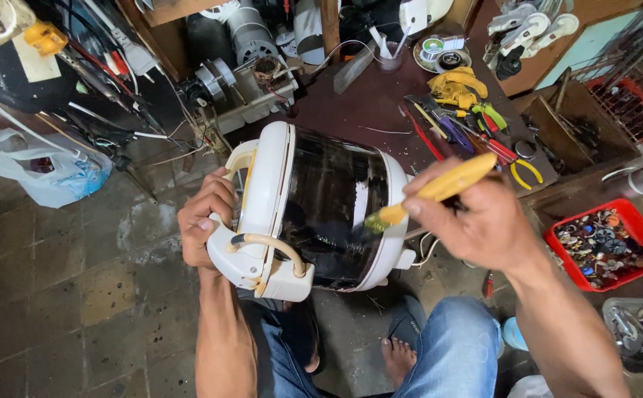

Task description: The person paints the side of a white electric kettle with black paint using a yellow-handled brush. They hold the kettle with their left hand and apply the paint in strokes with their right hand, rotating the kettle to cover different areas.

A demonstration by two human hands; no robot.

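While the left hand (205,221) clamps the white-and-black appliance housing (314,210) over the lap, the right hand (484,221) pinches a yellow-handled brush (428,193) against its dark wall; short, light strokes seem advisable.

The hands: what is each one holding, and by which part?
The left hand grips the cream-and-black appliance body by its cream lid end. The right hand holds a paintbrush by its yellow handle.
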